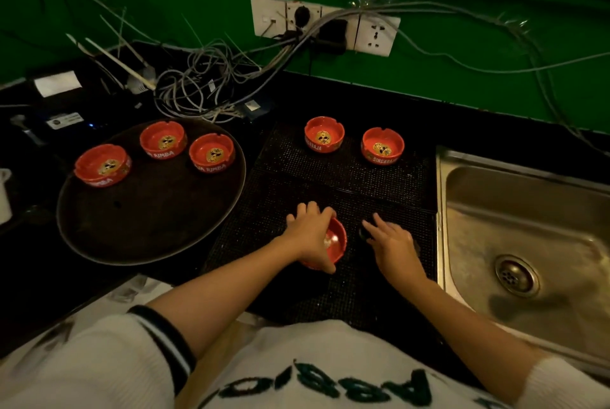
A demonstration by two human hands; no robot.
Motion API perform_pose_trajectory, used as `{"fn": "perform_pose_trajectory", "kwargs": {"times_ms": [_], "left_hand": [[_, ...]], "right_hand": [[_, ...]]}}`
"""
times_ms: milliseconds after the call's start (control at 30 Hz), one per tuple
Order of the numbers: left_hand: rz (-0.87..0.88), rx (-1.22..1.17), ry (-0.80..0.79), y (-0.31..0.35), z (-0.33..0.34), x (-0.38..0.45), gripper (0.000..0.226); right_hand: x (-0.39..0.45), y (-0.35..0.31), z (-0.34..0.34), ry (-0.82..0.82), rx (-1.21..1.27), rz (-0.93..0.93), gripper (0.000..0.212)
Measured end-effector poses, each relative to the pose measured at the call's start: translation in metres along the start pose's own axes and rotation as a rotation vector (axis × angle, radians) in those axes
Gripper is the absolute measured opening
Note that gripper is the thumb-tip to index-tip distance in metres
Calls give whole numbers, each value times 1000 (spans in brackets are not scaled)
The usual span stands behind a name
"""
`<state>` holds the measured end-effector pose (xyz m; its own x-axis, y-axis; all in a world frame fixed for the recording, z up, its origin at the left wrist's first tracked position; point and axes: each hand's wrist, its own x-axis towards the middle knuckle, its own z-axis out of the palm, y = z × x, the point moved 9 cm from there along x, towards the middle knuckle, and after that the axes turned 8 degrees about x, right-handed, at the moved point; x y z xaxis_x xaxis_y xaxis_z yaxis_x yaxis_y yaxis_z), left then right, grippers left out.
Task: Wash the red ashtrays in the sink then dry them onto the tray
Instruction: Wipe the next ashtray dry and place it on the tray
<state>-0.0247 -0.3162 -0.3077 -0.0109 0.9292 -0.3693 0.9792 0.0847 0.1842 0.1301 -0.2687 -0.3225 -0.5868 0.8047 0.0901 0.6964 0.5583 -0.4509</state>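
Three red ashtrays sit on the round dark tray (99, 237) at the left: the left tray ashtray (102, 165), the middle tray ashtray (163, 139) and the right tray ashtray (212, 153), set apart along its far rim, all mouth-up. I judge these to be the finished ones, kept at the back so the near part of the tray stays free for more.

Right of the tray lies a black mesh mat (330, 184) on the counter. At its near edge the left hand (310, 237) comes down over the held ashtray (336, 242), fingers over the far rim and thumb curled round the near side, clamped on it. Something pale shows inside the bowl; what it is I cannot tell. The grip from above looks suited to lifting it straight up and carrying it.

Just beside it, the right hand (392, 243) rests with fingers spread and fairly straight over a small dark object (364, 233) on the mat, touching or about to touch it; the object is too dark to name, perhaps a scrubber or cloth.

Further back on the mat stand the far-left mat ashtray (324, 134) and the far-right mat ashtray (383, 145), well apart, probably waiting their turn close to the sink.

At the far right is the steel sink (495, 197), its basin holding nothing that I can see but the drain.
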Motion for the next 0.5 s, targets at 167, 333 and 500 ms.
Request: {"fn": "perform_pose_trajectory", "kwargs": {"times_ms": [167,333,500], "left_hand": [[9,-514,219,12,-17,12,107],[53,-830,328,-9,2,-10,105],[48,-768,385,-44,24,-40,115]], "right_hand": [[-17,6,2,127,53,22,55],[-20,8,-3,207,92,35,54],[-17,10,-2,239,109,18,52]]}}
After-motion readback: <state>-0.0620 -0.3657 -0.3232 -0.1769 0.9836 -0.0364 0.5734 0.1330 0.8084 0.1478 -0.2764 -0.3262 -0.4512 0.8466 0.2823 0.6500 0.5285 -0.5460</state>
